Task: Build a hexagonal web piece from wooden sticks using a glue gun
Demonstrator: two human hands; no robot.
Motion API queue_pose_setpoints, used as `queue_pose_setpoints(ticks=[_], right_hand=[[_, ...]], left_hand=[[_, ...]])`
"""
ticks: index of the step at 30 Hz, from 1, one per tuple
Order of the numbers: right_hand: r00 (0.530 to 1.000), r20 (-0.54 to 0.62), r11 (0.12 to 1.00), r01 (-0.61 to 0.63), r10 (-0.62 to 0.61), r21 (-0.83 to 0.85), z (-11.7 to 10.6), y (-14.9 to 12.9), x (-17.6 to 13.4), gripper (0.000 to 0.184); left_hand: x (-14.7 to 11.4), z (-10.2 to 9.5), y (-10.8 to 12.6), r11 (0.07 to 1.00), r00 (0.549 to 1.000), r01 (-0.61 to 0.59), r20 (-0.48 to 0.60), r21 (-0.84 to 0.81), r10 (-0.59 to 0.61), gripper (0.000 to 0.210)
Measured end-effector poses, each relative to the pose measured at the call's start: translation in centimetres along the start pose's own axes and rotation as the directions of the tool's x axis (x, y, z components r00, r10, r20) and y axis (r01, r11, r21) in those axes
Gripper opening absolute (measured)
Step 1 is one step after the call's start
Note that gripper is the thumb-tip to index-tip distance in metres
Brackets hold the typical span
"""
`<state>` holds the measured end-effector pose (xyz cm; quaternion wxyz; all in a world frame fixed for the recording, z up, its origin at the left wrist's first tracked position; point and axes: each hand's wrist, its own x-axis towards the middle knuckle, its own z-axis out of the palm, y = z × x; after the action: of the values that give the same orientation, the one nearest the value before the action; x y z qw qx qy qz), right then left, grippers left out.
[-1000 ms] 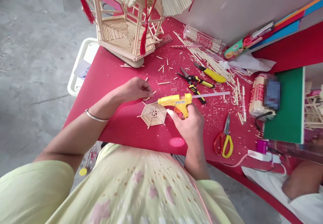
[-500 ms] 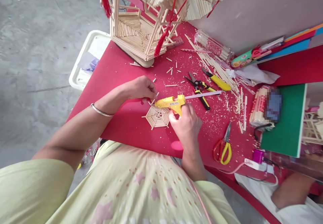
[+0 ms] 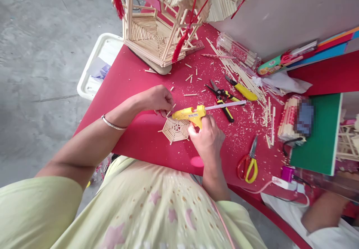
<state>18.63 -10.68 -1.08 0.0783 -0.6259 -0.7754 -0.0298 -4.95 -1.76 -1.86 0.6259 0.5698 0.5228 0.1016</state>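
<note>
My right hand (image 3: 207, 135) is wrapped around the grip of a yellow hot glue gun (image 3: 185, 113), with a clear glue stick (image 3: 226, 105) jutting out of its back. The gun's nozzle points left, close to my left fingertips. Pinched in my left hand (image 3: 159, 100) is a short wooden stick (image 3: 171, 109). Just below both lies a small hexagonal panel (image 3: 176, 130) of wooden sticks, laid in rings like a web, with spoke ends jutting out. The nozzle is over its upper edge; I cannot tell whether it touches.
A stick-built pavilion (image 3: 151, 36) with red tassels stands at the back. Cut stick pieces (image 3: 190, 95), pliers (image 3: 221, 98), a yellow-handled cutter (image 3: 244, 91) and scissors (image 3: 248, 165) lie on the red table (image 3: 140, 137). Another person's arm (image 3: 322, 209) is at lower right.
The hexagonal panel has turned slightly counterclockwise. My left fingers have shifted a little with the short stick, while the glue gun stays almost in place.
</note>
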Motion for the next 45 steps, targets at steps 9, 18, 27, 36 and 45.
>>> queue_pose_setpoints(ticks=[9,18,27,36,45], right_hand=[[0.997,-0.073,0.999,-0.018,0.021,0.045,-0.2,0.1,-0.1,0.021],[0.900,-0.435,0.997,0.029,0.005,0.071,0.3,1.2,-0.4,0.024],[0.875,-0.483,1.000,-0.024,0.027,0.012,0.2,0.9,-0.4,0.021],[0.863,-0.506,1.000,0.005,-0.003,0.003,0.1,1.0,-0.3,0.018],[0.878,-0.478,0.999,-0.003,0.019,0.034,0.0,1.0,-0.5,0.022]], left_hand=[[0.1,-0.5,-0.4,0.981,0.999,0.008,-0.039,-0.194,-0.016,0.004],[1.2,-1.2,-1.4,0.753,0.998,0.049,0.058,-0.657,-0.014,0.027],[1.3,-1.0,-1.4,0.667,0.989,0.112,0.148,-0.737,-0.002,0.025],[0.9,-0.9,-1.0,0.665,0.993,0.093,0.114,-0.741,-0.012,0.027],[1.3,-0.9,-1.5,0.674,0.991,0.106,0.136,-0.731,-0.009,0.028]])
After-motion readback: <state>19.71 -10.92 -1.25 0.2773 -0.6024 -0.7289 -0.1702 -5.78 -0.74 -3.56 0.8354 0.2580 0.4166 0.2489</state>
